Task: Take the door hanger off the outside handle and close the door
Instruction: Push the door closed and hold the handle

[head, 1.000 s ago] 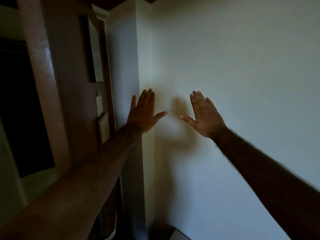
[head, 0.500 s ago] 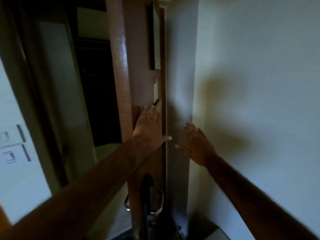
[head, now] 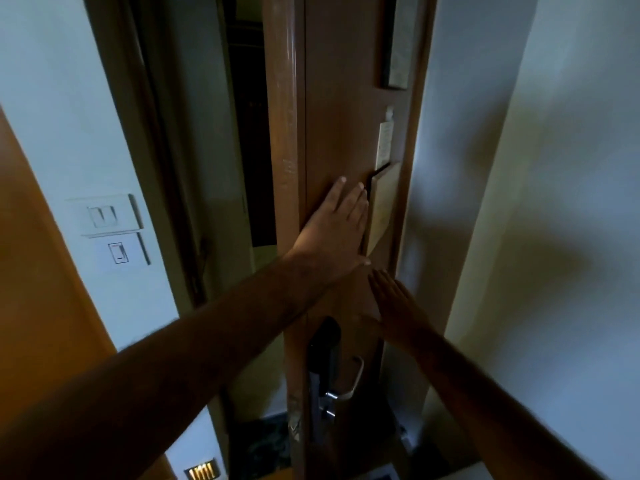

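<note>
Brown wooden door (head: 341, 133) standing ajar, framed notice (head: 398, 43) and small cards (head: 384, 150) fixed on its face, lever handle (head: 351, 381) with dark lock plate (head: 323, 344) lower down

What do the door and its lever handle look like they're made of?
The door looks like wood or wood veneer with a smooth, semi-gloss brown finish: a soft sheen runs down its rounded edge. The lever handle appears to be metal, brushed or satin silver, catching pale highlights. The dim light leaves both uncertain.
</note>
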`<state>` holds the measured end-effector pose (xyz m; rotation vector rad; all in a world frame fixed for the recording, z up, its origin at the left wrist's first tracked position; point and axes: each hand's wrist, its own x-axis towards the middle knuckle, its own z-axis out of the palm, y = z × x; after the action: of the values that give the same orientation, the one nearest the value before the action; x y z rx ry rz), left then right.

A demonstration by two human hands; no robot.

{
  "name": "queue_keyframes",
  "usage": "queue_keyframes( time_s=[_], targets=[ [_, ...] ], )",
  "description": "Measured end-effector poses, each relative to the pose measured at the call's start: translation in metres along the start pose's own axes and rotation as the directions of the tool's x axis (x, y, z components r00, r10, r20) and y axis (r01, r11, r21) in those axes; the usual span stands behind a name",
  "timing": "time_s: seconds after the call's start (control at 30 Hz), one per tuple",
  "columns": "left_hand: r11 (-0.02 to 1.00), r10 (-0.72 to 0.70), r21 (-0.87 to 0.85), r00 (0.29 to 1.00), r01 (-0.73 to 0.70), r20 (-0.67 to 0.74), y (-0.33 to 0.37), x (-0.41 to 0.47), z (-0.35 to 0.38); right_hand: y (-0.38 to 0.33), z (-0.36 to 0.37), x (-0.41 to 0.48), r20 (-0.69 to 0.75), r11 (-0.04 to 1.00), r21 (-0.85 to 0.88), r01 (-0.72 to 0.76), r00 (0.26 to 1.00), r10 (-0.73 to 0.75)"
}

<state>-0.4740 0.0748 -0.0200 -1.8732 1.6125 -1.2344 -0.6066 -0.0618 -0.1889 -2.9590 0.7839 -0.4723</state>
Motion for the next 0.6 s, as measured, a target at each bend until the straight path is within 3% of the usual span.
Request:
queue_keyframes(
  time_s=[0.17, 0.37, 0.6],
  targets=[
    [0.996, -0.005, 0.09, 1.0, 0.006, -0.009, -0.043, -0.014, 0.053, -0.041, 0.055, 0.024, 0.062, 0.991, 0.102, 0.089, 0.994, -0.095],
    [0.979, -0.027, 0.202, 1.0, 0.028, -0.008, -0.093, -0.028, 0.128, -0.099, 0.111, 0.061, 0.126, 0.989, 0.061, 0.134, 0.982, -0.141],
    [0.976, -0.2, 0.061, 0.972, 0.209, -0.124, -0.149, -0.024, 0.227, -0.144, 0.184, 0.112, 0.295, 0.991, 0.055, 0.118, 0.947, -0.129]
  ],
)
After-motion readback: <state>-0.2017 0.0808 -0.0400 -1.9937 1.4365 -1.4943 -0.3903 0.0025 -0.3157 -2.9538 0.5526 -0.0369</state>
